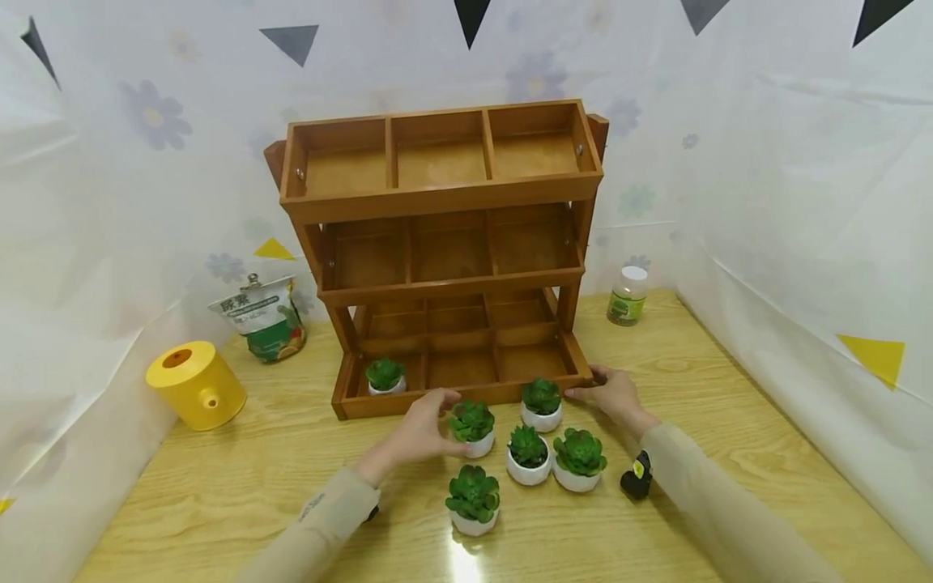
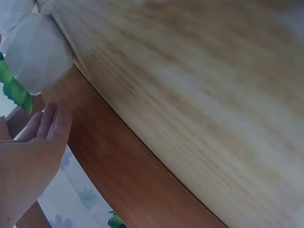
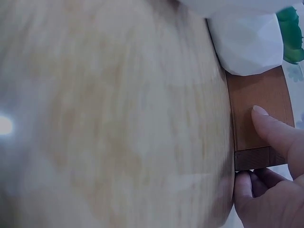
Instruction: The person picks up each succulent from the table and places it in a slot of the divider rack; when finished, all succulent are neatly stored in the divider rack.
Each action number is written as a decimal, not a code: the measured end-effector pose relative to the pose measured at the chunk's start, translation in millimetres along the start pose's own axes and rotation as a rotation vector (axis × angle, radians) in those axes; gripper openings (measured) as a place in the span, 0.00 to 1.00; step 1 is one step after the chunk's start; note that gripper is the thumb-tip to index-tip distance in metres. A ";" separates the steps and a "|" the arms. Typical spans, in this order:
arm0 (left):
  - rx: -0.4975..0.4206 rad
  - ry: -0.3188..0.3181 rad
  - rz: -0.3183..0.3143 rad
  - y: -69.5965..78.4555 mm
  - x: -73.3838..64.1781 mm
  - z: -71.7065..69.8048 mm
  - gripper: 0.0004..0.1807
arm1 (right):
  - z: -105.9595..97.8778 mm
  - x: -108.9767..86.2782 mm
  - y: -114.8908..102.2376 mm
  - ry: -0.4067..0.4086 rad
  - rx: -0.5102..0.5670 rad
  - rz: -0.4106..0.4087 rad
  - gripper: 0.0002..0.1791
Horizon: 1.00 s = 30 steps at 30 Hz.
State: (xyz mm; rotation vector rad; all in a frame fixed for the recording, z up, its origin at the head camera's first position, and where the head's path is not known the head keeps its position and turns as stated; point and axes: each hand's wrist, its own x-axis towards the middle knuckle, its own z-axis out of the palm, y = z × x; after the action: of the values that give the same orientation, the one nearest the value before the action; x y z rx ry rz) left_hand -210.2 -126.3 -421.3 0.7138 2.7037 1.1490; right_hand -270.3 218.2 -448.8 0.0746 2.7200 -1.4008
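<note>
My left hand (image 1: 419, 431) is beside a potted succulent (image 1: 472, 423), thumb at the white pot's near side and fingers spread past its left. In the left wrist view, the fingers (image 2: 59, 121) stretch out just short of a white faceted pot (image 2: 38, 54). My right hand (image 1: 612, 395) holds the front right corner of the wooden tiered shelf (image 1: 466, 397). Its thumb (image 3: 270, 126) presses the front board while the other fingers curl at the end. Close in front of the shelf stand more succulents (image 1: 542, 402), (image 1: 528, 455), (image 1: 579, 459), with another succulent (image 1: 474, 500) nearer me.
One succulent (image 1: 385, 376) sits in the bottom tier's left compartment. A yellow watering can (image 1: 197, 385) and a green-and-white bag (image 1: 266, 318) stand left of the shelf. A white-capped jar (image 1: 628, 296) is at the back right. White patterned sheeting (image 1: 802, 202) borders the table.
</note>
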 end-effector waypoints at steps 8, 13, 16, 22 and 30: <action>0.041 -0.057 0.001 1.2 9.4 1.2 0.43 | 2.1 -0.7 -1.2 0.005 -0.003 -0.005 0.41; 0.052 -0.071 -0.017 -0.8 11.8 2.9 0.42 | 2.5 -0.2 -1.4 0.013 -0.003 -0.011 0.41; 0.050 -0.075 -0.025 -2.4 13.0 3.2 0.42 | 2.5 0.1 -1.5 0.015 -0.002 -0.014 0.41; 0.036 -0.110 -0.040 -4.2 15.2 2.8 0.39 | 2.4 0.9 -0.6 0.023 -0.002 -0.023 0.40; 0.062 -0.126 -0.006 -4.8 16.0 5.5 0.38 | 2.4 -0.2 3.0 0.027 -0.005 -0.022 0.40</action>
State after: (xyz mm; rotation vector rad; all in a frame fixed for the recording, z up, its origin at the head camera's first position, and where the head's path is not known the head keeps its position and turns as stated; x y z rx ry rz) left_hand -224.6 -118.2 -427.4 0.7594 2.6444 0.9869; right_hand -269.8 217.9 -452.6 0.0647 2.7542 -1.4087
